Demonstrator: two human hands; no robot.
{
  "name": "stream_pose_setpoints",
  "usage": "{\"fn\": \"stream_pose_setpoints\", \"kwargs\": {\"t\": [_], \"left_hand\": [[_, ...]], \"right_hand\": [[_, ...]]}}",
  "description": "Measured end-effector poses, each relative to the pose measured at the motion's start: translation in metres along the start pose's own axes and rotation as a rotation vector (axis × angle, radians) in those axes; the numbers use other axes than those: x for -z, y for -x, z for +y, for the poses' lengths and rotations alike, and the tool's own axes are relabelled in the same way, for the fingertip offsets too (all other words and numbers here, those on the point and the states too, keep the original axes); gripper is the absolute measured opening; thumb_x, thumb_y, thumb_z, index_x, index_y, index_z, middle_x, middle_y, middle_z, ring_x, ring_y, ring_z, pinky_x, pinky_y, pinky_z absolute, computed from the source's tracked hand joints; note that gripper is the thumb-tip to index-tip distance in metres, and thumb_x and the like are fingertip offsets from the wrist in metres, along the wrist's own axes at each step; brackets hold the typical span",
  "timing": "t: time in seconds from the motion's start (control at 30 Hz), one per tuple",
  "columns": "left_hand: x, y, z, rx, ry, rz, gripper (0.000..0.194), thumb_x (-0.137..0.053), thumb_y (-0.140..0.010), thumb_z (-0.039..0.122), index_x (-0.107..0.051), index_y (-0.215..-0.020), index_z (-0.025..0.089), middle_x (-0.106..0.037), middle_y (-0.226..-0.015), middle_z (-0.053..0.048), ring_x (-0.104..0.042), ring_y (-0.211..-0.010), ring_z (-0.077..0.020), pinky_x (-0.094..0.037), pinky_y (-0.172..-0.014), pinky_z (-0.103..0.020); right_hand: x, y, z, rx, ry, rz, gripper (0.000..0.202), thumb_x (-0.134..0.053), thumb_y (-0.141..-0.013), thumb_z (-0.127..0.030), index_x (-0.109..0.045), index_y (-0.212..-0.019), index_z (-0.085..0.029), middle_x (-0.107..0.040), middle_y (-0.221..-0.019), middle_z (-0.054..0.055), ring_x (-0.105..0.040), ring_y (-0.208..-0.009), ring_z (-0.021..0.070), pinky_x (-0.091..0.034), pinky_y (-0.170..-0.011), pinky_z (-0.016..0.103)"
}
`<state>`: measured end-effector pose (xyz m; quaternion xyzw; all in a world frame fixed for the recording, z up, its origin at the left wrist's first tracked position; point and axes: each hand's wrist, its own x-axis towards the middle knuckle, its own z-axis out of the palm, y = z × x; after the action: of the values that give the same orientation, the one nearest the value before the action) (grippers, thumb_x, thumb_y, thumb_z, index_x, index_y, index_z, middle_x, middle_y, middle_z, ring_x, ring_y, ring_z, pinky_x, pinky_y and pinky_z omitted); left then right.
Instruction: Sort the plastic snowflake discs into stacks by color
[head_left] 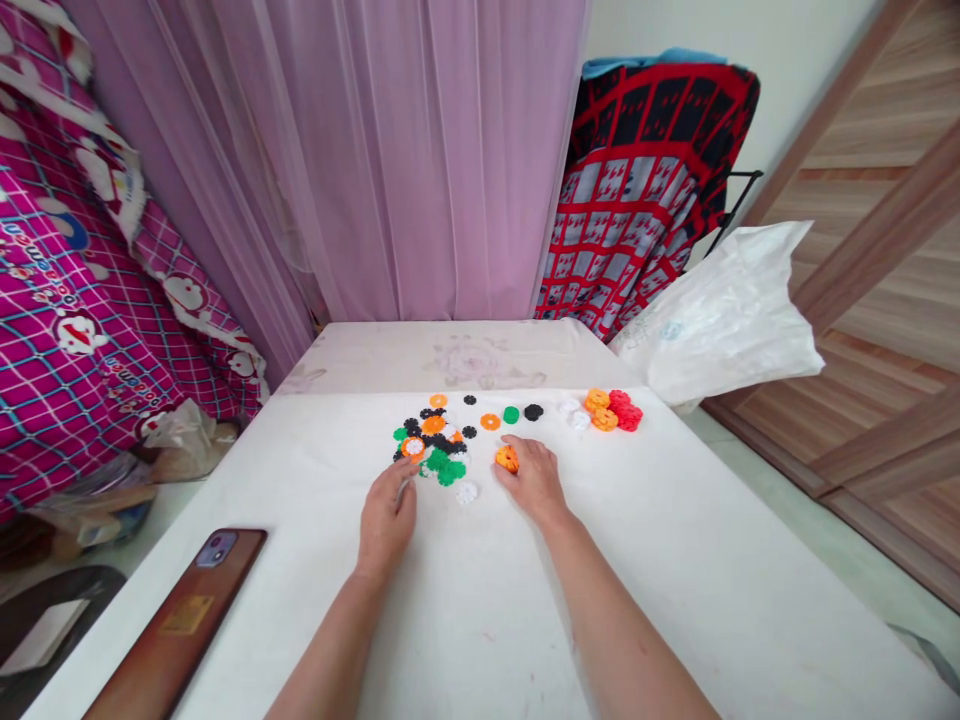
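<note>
My right hand (534, 478) is closed round a few orange notched plastic discs (507, 459), thumb and forefinger on either side of them, low over the white tabletop. At the pile's near left edge is my left hand (388, 515), its forefinger stretched toward an orange disc with a white centre (412, 448); I cannot tell whether it touches. The mixed pile has black, white, orange and green discs (447, 468). A white disc (466, 492) lies just in front of it. Between pile and right hand, a single orange disc (490, 422) lies flat.
Right of my right hand are sorted clusters: white discs (576, 415), orange discs (601, 410) and red discs (625, 411). Green (511, 414) and black discs (533, 412) sit farther back. A brown phone (187, 615) lies front left. A white plastic bag (727, 315) stands beyond the right edge.
</note>
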<state>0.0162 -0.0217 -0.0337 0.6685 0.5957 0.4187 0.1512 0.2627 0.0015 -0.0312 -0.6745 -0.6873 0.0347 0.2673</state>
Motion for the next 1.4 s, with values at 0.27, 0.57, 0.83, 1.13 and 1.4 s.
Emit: {"fn": "stream_pose_setpoints", "kwargs": {"t": [0.27,0.57,0.83,1.13,1.4], "left_hand": [[0.002,-0.027,-0.017,0.114,0.127,0.109,0.031,-0.045,-0.084,0.033,-0.065,-0.104,0.023,-0.066,-0.121,-0.006,-0.058,-0.117,-0.0217,-0.042,-0.107,-0.043],[0.003,-0.036,-0.022,0.193,0.161,0.139,0.032,-0.044,-0.086,0.032,-0.064,-0.109,0.023,-0.067,-0.122,-0.004,-0.059,-0.118,-0.0201,-0.044,-0.105,-0.040],[0.003,-0.032,-0.013,-0.014,-0.241,-0.136,0.045,-0.043,-0.086,0.027,-0.056,-0.129,0.025,-0.055,-0.140,-0.004,-0.045,-0.132,-0.0267,-0.033,-0.112,-0.050],[0.011,-0.027,0.003,-0.147,-0.344,-0.337,0.034,-0.042,-0.092,0.034,-0.063,-0.119,0.038,-0.061,-0.132,0.003,-0.039,-0.137,-0.0261,-0.017,-0.113,-0.062],[0.015,-0.018,0.008,-0.270,-0.359,-0.319,0.028,-0.049,-0.089,0.031,-0.071,-0.106,0.039,-0.059,-0.135,0.002,-0.032,-0.141,-0.0285,-0.012,-0.113,-0.065]], "right_hand": [[0.006,0.008,0.005,0.001,0.022,0.009,0.038,-0.058,-0.079,-0.028,-0.061,-0.117,-0.021,-0.064,-0.106,0.007,-0.053,-0.100,0.0233,-0.036,-0.090,0.036],[0.005,0.007,0.006,0.026,-0.035,0.044,0.033,-0.055,-0.084,-0.036,-0.062,-0.112,-0.021,-0.065,-0.105,0.007,-0.056,-0.099,0.0227,-0.038,-0.090,0.037],[0.000,0.003,0.014,0.032,-0.166,0.185,0.027,-0.048,-0.086,-0.035,-0.067,-0.100,-0.021,-0.067,-0.105,0.008,-0.059,-0.098,0.0222,-0.044,-0.091,0.037],[0.015,0.009,-0.010,0.178,-0.110,0.257,0.026,-0.045,-0.089,-0.023,-0.071,-0.093,-0.023,-0.069,-0.097,0.006,-0.058,-0.096,0.0205,-0.042,-0.091,0.037],[0.010,0.045,-0.046,0.270,-0.073,0.079,0.026,-0.052,-0.087,-0.029,-0.067,-0.107,-0.024,-0.068,-0.100,0.004,-0.062,-0.090,0.0156,-0.049,-0.081,0.024]]}}
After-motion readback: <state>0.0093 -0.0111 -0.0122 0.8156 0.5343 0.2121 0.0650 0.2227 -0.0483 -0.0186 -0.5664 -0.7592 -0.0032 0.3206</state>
